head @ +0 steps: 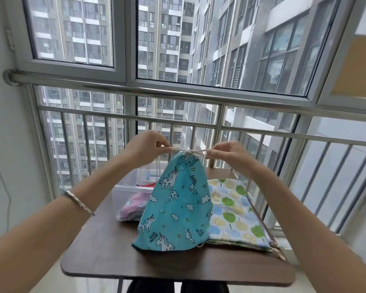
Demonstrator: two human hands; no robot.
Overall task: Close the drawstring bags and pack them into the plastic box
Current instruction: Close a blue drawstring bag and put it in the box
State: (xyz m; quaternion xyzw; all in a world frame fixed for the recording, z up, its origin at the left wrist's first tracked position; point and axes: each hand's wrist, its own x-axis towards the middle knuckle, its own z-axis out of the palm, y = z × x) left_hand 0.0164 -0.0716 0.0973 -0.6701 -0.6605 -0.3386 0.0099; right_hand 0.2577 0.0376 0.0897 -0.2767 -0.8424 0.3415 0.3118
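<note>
A teal unicorn-print drawstring bag (175, 204) hangs upright over the table, its mouth gathered tight at the top. My left hand (144, 148) pinches the white drawstring (188, 152) on the left of the mouth. My right hand (228, 154) pinches the cord on the right, and the string runs taut between them. Behind the bag on the left sits the clear plastic box (125, 189), holding a pink unicorn bag (133, 205) and something red (146, 184). A white bag with green, blue and yellow trees (235, 214) lies flat on the table to the right.
The small dark wooden table (106, 250) stands against a steel balcony railing (178, 96) and windows. The tree bag's cord (280, 253) trails off the table's right edge. A silver bracelet (78, 201) is on my left wrist.
</note>
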